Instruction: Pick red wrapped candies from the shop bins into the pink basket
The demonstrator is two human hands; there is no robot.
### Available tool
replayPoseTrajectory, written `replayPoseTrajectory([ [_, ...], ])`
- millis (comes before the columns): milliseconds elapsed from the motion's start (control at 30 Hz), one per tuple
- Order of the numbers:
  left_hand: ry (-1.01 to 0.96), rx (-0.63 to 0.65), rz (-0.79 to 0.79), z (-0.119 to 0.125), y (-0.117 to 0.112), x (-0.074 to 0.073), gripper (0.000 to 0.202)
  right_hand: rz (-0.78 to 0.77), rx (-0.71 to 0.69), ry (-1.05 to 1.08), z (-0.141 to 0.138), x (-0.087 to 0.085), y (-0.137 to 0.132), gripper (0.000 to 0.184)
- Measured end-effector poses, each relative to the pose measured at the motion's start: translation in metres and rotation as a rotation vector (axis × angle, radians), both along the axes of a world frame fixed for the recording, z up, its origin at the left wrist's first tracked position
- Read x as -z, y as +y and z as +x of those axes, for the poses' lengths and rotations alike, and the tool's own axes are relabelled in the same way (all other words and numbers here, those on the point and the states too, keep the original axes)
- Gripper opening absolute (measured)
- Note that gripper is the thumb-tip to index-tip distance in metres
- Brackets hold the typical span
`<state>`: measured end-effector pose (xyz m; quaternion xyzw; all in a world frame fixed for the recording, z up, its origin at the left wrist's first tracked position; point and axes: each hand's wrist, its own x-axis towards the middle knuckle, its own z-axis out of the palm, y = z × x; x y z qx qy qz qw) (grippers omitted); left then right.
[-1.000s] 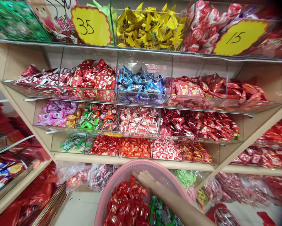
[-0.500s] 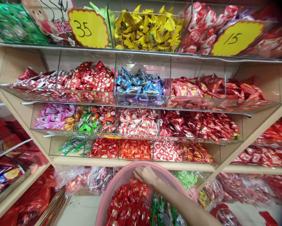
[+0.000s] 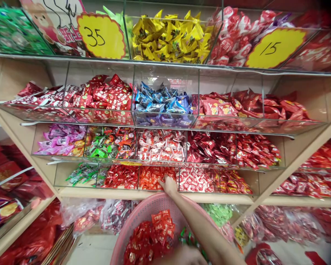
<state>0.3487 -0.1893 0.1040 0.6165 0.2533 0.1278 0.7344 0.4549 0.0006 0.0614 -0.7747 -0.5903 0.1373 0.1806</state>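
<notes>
My right hand [image 3: 169, 185] reaches over the front wall of a bottom-row bin. It touches or hovers just above the orange-red wrapped candies [image 3: 151, 177], with a finger stretched out to the left. No candy shows in it. Below, a pink plastic basket [image 3: 126, 224] holds a heap of red wrapped candies [image 3: 139, 241], orange-red ones [image 3: 163, 222] on top, and green-wrapped ones [image 3: 188, 235] partly covered by my right arm. At the bottom edge my left hand [image 3: 183, 254] is over the basket, smeared by motion, its fingers unclear.
Clear-walled bins of wrapped candies fill the shelves, with blue candies [image 3: 162, 99] and yellow candies [image 3: 172, 36] higher up. A wooden ledge [image 3: 104, 193] runs behind the basket rim. Bagged candies [image 3: 117, 213] lie beneath it. Slanting wooden uprights [image 3: 298, 162] flank the bins.
My right hand has moved up from inside the basket to the orange-red candy bin. My left hand has come into view at the bottom. The view has shifted slightly.
</notes>
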Motion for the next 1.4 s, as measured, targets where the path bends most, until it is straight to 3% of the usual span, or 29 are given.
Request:
replayPoseTrajectory([
  [67, 0.054, -0.157, 0.095, -0.027, 0.05, -0.005, 0.031, 0.0, 0.003, 0.026, -0.005, 0.004, 0.001, 0.033],
  [100, 0.097, -0.296, 0.178, -0.042, 0.075, -0.007, 0.03, 0.001, 0.012, 0.041, -0.007, 0.005, 0.002, 0.033],
  [167, 0.316, -0.817, 0.614, -0.07, 0.122, -0.008, 0.027, 0.001, 0.046, 0.07, -0.01, 0.008, 0.003, 0.033],
  [200, 0.387, -0.955, 0.757, -0.082, 0.143, -0.007, 0.026, -0.002, 0.062, 0.087, -0.011, 0.008, 0.004, 0.033],
  [267, 0.517, -1.071, 0.911, -0.1, 0.175, 0.002, 0.022, -0.012, 0.073, 0.121, -0.01, 0.009, 0.005, 0.03],
  [400, 0.743, -1.003, 0.908, -0.108, 0.207, 0.029, 0.02, -0.01, 0.05, 0.212, -0.005, 0.013, 0.009, 0.023],
  [567, 0.889, -0.983, 0.901, -0.1, 0.215, 0.056, 0.021, 0.137, 0.019, 0.382, 0.001, 0.024, 0.012, 0.019],
  [733, 0.91, -0.96, 1.031, -0.097, 0.213, 0.064, 0.025, 0.342, -0.118, 0.722, 0.012, 0.025, 0.003, 0.023],
  [867, 0.892, -0.962, 1.081, -0.098, 0.21, 0.066, 0.026, 0.495, -0.199, 0.822, 0.023, 0.02, -0.03, 0.027],
  [1100, 0.786, -0.977, 1.188, -0.099, 0.2, 0.074, 0.031, 0.231, -0.298, 0.825, 0.033, 0.04, -0.099, 0.021],
  [1400, 0.708, -0.95, 1.129, -0.102, 0.179, 0.072, 0.03, -0.171, -0.437, 0.615, 0.027, 0.052, -0.115, 0.004],
])
